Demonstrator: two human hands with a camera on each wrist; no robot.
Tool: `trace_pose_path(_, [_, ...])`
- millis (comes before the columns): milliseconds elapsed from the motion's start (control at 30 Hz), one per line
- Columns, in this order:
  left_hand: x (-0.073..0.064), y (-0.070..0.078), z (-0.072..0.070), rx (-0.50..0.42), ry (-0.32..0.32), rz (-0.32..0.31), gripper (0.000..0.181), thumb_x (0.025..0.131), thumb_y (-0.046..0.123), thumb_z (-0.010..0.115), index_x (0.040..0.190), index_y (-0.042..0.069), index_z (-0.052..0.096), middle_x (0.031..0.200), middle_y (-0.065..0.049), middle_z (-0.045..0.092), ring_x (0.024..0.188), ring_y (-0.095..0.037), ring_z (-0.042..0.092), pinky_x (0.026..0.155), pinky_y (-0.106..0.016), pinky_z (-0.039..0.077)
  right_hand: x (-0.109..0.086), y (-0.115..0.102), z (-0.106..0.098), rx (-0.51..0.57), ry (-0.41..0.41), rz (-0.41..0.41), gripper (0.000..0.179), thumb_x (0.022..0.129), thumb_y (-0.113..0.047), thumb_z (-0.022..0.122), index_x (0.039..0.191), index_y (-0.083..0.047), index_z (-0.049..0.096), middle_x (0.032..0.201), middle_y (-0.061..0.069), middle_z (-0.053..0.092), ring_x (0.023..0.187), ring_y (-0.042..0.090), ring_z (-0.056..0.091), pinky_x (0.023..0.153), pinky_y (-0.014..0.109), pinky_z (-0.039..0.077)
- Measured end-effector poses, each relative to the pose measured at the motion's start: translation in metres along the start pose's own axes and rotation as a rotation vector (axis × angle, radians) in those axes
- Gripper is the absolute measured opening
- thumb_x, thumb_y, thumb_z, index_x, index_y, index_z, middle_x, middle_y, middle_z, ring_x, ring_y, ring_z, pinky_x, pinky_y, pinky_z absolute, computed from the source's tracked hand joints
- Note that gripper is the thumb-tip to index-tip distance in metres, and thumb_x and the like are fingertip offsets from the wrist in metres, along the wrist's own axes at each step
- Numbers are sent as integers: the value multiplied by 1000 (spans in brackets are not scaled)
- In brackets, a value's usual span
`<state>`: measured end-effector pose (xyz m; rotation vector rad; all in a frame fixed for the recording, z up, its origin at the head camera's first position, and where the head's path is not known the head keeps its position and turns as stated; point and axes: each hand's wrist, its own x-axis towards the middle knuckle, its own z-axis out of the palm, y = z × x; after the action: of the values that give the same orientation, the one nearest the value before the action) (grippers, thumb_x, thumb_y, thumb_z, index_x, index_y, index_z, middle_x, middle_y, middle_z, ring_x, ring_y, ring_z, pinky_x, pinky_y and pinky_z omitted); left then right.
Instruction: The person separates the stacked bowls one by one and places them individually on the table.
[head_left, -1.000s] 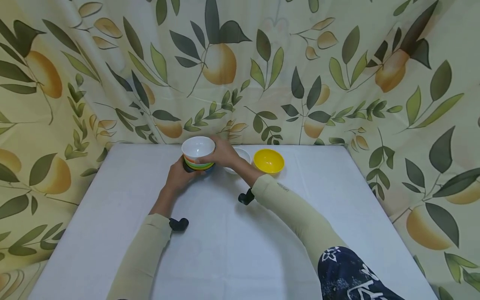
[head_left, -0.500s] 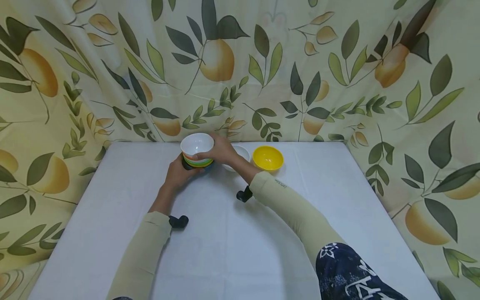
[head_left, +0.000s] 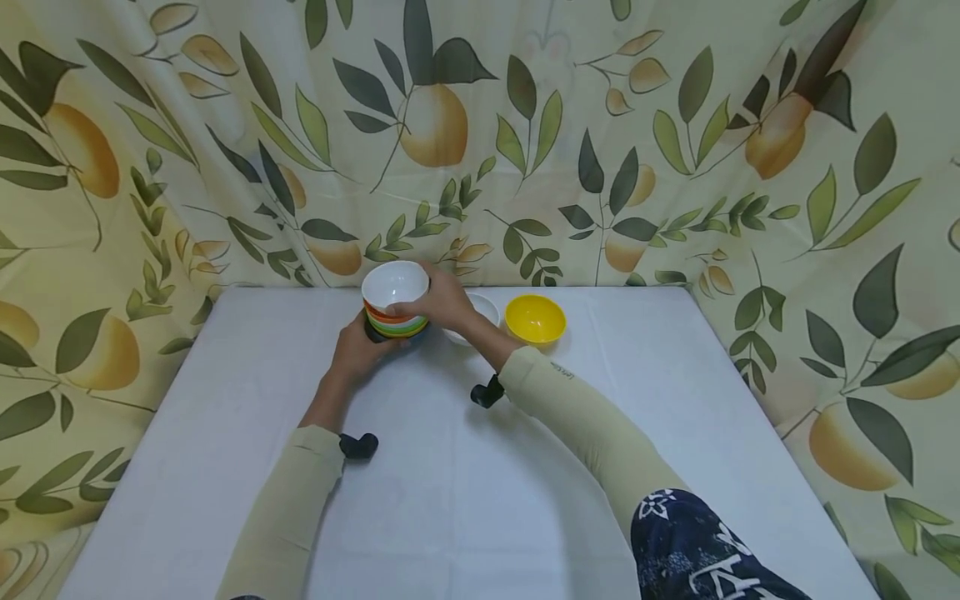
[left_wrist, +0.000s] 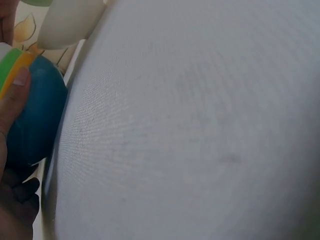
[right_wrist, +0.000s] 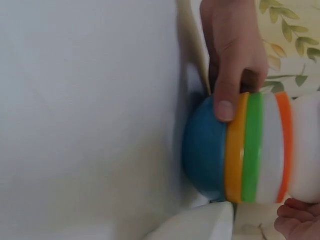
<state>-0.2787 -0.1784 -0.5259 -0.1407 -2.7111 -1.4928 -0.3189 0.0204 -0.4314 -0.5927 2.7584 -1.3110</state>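
At the table's back edge, left of middle, rises a stack of nested bowls. In the right wrist view its layers run from a blue bowl (right_wrist: 204, 155) at the bottom through a yellow-orange bowl (right_wrist: 234, 165), a green bowl (right_wrist: 252, 150) and a white bowl (right_wrist: 270, 155) to an orange bowl (right_wrist: 285, 145). My left hand (head_left: 356, 348) grips the stack low down, its thumb across the blue bowl's side. My right hand (head_left: 444, 302) holds the topmost white bowl (head_left: 395, 285) by its right side, its base close over the orange rim.
Just right of the stack stands another white bowl (head_left: 485, 309), partly hidden behind my right hand and wrist. Beside it is a separate yellow bowl (head_left: 535, 320). A white cloth covers the table (head_left: 465, 483); a fruit-patterned curtain (head_left: 525, 133) hangs right behind its back edge.
The topmost white bowl has risen slightly in my right hand, and more of the orange bowl shows beneath it. My left hand stays on the lower stack.
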Motion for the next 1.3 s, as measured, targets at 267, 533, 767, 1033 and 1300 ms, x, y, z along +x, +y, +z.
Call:
trace_pose_path(267, [-2, 1, 2, -17, -10, -28, 93, 84, 38, 92, 156, 11, 41, 149, -13, 55, 139, -33, 49, 122, -54, 34, -14, -11, -25, 123, 45, -52, 83, 80, -41, 93, 147, -9, 57, 133, 7, 67, 118, 24, 63, 97, 37, 57])
trace_pose_path(533, [-1, 1, 1, -7, -2, -41, 93, 82, 40, 92, 155, 10, 42, 150, -14, 55, 140, -34, 48, 123, -56, 31, -31, -10, -46, 170, 94, -73, 82, 82, -36, 92, 150, -11, 55, 139, 6, 64, 127, 25, 59, 105, 42, 53])
trace_pose_path(767, [0, 1, -1, -12, -3, -45, 96, 82, 39, 93, 157, 9, 40, 154, -15, 52, 143, -36, 45, 124, -58, 28, -39, -7, -60, 156, 121, -15, 98, 80, -38, 93, 157, -2, 45, 150, 14, 57, 135, 32, 56, 107, 42, 53])
trace_pose_path(1033, [-1, 4, -1, -8, -1, -39, 97, 84, 38, 91, 159, 8, 38, 156, -16, 49, 145, -36, 43, 124, -57, 28, -50, 2, -83, 164, 180, 8, 100, 79, -37, 95, 158, -3, 44, 150, 15, 57, 136, 33, 55, 108, 43, 52])
trace_pose_path(1300, [-1, 3, 2, -1, -2, -26, 98, 83, 38, 92, 159, 8, 38, 156, -17, 50, 145, -36, 43, 124, -56, 29, -67, 24, -107, 198, 242, 65, 93, 81, -35, 94, 157, -7, 48, 152, 13, 54, 135, 34, 55, 109, 44, 52])
